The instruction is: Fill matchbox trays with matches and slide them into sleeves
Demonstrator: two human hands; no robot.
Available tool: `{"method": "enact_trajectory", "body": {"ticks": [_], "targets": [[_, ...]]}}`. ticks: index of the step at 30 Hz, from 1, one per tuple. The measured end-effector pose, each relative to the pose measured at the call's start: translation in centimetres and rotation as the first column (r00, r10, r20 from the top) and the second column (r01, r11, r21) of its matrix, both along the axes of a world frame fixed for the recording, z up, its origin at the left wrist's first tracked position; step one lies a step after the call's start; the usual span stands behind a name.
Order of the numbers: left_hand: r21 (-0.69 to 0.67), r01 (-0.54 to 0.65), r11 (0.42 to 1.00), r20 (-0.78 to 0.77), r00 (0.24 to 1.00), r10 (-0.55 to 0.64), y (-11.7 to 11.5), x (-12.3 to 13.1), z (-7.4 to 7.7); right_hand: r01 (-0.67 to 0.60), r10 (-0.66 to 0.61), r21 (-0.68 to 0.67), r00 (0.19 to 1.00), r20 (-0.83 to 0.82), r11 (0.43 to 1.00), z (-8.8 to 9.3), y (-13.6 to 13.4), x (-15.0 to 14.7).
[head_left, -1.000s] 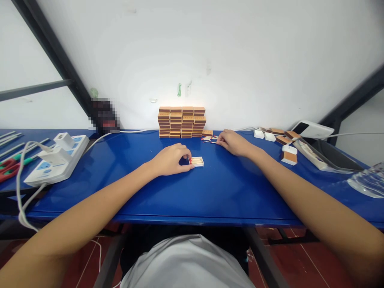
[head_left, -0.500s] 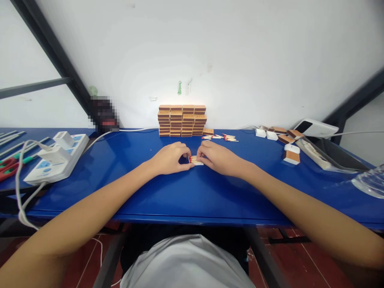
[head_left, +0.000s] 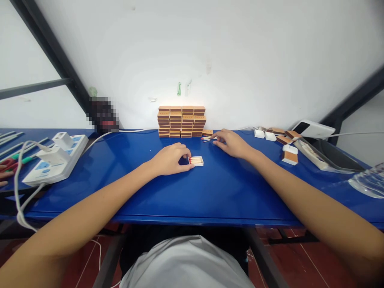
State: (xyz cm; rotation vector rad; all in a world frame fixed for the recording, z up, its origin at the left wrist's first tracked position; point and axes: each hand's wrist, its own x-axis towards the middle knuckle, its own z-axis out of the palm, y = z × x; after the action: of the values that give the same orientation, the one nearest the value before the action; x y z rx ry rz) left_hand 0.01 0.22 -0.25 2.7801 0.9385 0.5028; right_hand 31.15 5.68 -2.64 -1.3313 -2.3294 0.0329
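My left hand (head_left: 174,159) grips the left end of a small white matchbox tray (head_left: 199,164) between thumb and fingers. In the tray lies a layer of matches (head_left: 196,159) with red heads towards my left hand. Farther back, my right hand (head_left: 229,143) hovers at the loose matches (head_left: 206,139), thumb and fingers apart, and covers part of them. Just behind these matches a single matchbox (head_left: 207,132) lies against the foot of a tall stack of brown matchboxes (head_left: 181,122) by the wall.
At right are scattered matchboxes (head_left: 290,157), a white device (head_left: 313,130), a dark pouch (head_left: 339,154) and clear plastic (head_left: 369,182). A power strip (head_left: 57,160) with cables stands at left. Beyond it, another person's hand (head_left: 4,176) is beside red-handled scissors (head_left: 13,163).
My right hand has left the tray and moved back and right to the loose matches. My left hand stays on the tray. Another person's hand has appeared at the left edge.
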Motion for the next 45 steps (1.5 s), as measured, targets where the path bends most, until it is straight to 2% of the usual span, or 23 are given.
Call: {"method": "enact_trajectory", "body": {"ticks": [6, 15, 23, 28, 32, 35, 40, 45], "targets": [[0.008, -0.003, 1.000, -0.001, 1.000, 0.003, 0.1, 0.1, -0.1, -0.073, 0.074, -0.024, 0.996, 0.057, 0.997, -0.9, 0.9, 0.0], [0.016, 0.004, 1.000, -0.003, 1.000, -0.004, 0.1, 0.1, -0.2, -0.061, 0.061, 0.005, 0.998, -0.011, 0.998, -1.1, 1.1, -0.7], [0.006, -0.002, 1.000, -0.004, 1.000, 0.002, 0.1, 0.0, -0.1, 0.015, -0.017, -0.064, 0.999, -0.042, 0.998, -1.0, 1.4, -1.2], [0.033, 0.016, 0.999, 0.005, 1.000, -0.016, 0.2, 0.0, -0.3, -0.042, 0.039, -0.070, 0.998, -0.048, 0.997, 0.3, -0.9, -2.1], [0.038, 0.008, 0.999, 0.000, 1.000, -0.008, 0.2, 0.0, -0.4, -0.158, 0.154, -0.107, 0.987, -0.047, 0.982, 1.6, -4.3, -4.3], [0.046, 0.000, 0.999, -0.006, 1.000, 0.000, 0.1, 0.0, -0.4, -0.175, 0.175, -0.139, 0.985, -0.014, 0.975, 1.9, -6.1, -6.0], [0.043, -0.003, 0.999, -0.010, 1.000, 0.004, 0.2, 0.0, -0.3, -0.140, 0.149, -0.147, 0.987, 0.051, 0.979, 1.6, -6.6, -7.1], [0.040, 0.000, 0.999, -0.006, 1.000, 0.000, 0.2, 0.0, -0.3, -0.172, 0.173, -0.121, 0.985, 0.000, 0.978, 1.6, -6.3, -6.6]]}}
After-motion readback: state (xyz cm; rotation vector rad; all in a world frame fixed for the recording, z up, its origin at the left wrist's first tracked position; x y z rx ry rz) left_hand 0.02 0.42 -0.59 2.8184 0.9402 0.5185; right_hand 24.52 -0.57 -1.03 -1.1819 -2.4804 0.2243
